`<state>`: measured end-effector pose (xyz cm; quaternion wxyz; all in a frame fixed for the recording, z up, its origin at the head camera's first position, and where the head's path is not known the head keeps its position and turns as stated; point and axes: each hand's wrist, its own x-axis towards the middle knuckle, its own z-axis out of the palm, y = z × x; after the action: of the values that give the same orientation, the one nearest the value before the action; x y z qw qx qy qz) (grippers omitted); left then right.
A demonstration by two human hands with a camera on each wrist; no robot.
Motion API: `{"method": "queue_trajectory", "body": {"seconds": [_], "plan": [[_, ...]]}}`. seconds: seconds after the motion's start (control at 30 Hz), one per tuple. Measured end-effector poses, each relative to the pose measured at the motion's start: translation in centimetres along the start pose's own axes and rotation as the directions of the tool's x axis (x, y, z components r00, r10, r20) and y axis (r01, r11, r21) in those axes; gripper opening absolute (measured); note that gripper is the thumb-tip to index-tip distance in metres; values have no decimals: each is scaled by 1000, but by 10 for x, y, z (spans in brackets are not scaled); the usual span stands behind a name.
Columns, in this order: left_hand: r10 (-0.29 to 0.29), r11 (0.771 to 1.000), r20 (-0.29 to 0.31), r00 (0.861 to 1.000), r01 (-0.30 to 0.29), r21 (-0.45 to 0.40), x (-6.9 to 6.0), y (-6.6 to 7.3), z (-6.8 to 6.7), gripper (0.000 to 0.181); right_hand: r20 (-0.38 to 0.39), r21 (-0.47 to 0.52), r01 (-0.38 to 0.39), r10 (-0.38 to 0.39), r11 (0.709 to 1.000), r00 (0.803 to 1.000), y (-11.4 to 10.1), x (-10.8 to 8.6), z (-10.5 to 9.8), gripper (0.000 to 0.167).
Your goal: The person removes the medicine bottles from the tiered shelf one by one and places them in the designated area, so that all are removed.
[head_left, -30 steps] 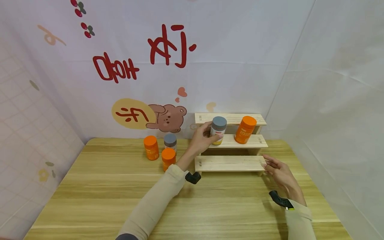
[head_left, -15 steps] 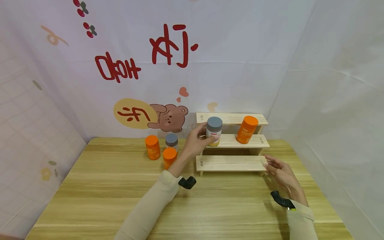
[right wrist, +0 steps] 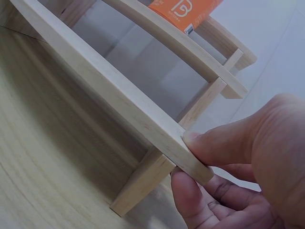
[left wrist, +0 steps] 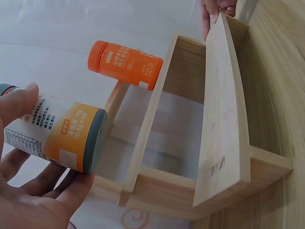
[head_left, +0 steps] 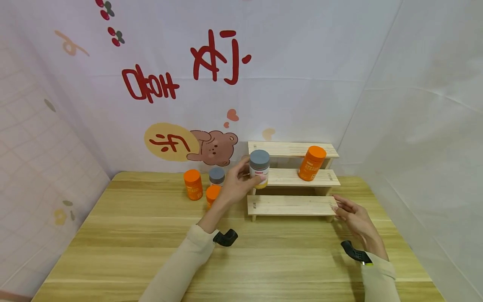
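Observation:
My left hand [head_left: 238, 184] grips a grey-lidded bottle [head_left: 259, 171] with a white and yellow label, held off the shelf near the left end of a three-step wooden rack [head_left: 290, 205]. Thumb and fingers wrap its sides in the left wrist view, where the printed bottle [left wrist: 57, 129] lies sideways across the picture. My right hand [head_left: 356, 222] pinches the right end of the lowest step, thumb on top and fingers beneath, as the right wrist view shows at the board's corner [right wrist: 198, 169]. On the middle step, toward its right, stands an orange bottle [head_left: 312, 163].
Left of the rack, two orange bottles [head_left: 193, 184] and another grey-lidded bottle [head_left: 216, 176] stand on the wooden table [head_left: 113, 235]. My left forearm partly covers the nearer orange one [head_left: 213, 195]. A printed cloth [head_left: 302, 63] hangs behind the table.
The grey-lidded bottle in my left hand has moved left, away from the orange bottle and off the middle step toward me. My right hand keeps its pinch on the lowest step.

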<state>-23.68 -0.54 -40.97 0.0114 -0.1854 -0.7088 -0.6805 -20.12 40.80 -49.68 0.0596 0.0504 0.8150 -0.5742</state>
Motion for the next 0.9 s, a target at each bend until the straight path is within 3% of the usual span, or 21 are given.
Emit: {"method": "queue_trajectory", "body": {"seconds": [0.4, 0.7, 0.9], "plan": [[9, 1000, -22, 1000, -9, -27, -21, 10, -24, 62, -4, 1, 12, -12, 1000, 1000, 1, -1, -2, 66], [-13, 1000, -63, 998, 14, 11, -39, 15, -47, 57, 9, -8, 19, -19, 1000, 1000, 0, 0, -1, 66], [6, 1000, -82, 997, -5, 18, -48, 17, -60, 58, 3, -6, 4, -4, 1000, 1000, 0, -1, -1, 66]]}}
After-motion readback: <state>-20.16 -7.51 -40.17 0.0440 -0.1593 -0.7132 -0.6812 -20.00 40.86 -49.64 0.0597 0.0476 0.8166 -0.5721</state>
